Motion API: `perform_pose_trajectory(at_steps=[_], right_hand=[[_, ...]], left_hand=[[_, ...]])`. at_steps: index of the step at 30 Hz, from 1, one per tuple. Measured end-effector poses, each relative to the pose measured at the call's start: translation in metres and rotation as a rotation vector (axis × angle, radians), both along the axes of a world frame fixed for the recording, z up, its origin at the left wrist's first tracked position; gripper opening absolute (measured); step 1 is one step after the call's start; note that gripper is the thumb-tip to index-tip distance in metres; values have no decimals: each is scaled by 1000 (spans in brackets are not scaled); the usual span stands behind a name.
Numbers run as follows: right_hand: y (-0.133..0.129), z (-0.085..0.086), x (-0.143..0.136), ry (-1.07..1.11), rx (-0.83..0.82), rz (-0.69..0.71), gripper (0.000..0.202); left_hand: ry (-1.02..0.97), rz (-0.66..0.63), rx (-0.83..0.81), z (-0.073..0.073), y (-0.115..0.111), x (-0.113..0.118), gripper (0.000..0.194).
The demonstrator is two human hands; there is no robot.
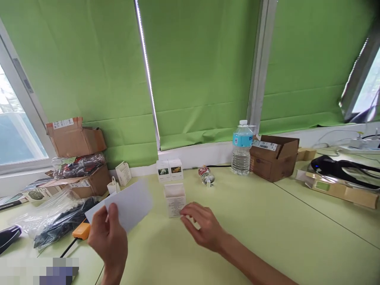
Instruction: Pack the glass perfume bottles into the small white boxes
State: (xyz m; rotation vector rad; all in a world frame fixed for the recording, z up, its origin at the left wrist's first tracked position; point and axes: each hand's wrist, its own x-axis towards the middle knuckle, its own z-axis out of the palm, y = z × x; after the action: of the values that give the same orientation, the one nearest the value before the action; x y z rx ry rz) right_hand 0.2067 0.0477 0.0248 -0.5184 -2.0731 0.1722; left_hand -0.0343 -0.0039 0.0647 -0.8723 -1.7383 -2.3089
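Between the thumb and fingers of my left hand [109, 233] is a white sheet of paper or card [133, 204], held tilted above the table. My right hand [203, 225] has its thumb and fingertips near each other at the lower right edge of a small white box [175, 204] with printed text. The box stands upright on the table and looks open at the top. Whether those fingertips touch it, or hold anything, cannot be made out. Behind it stand two small white boxes with flower pictures [170, 171]. Two small glass bottles [207, 177] are to their right.
A water bottle [241, 152] and an open cardboard box [271, 160] stand at the back right, with a black device [338, 168] beyond. Cardboard boxes [75, 140], plastic-wrapped items [65, 221] and an orange object [81, 230] lie left.
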Motion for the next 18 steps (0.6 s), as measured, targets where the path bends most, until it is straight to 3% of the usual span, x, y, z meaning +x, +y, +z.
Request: perform_pose_trajectory(at_steps=[3, 8, 11, 15, 18], right_hand=[[-21, 3, -8, -72, -124, 55, 42], [-38, 3, -16, -88, -483, 157, 77], [-36, -2, -19, 11, -618, 257, 75], [-32, 3, -21, 55, -701, 305, 71], [-30, 12, -18, -66, -661, 277, 46]], left_hand=[[-112, -16, 127, 4, -7, 8, 25], [-187, -127, 100, -4, -20, 33, 23], [-37, -303, 44, -17, -27, 54, 27], [326, -559, -222, -27, -32, 71, 20], [520, -654, -350, -26, -32, 74, 20]])
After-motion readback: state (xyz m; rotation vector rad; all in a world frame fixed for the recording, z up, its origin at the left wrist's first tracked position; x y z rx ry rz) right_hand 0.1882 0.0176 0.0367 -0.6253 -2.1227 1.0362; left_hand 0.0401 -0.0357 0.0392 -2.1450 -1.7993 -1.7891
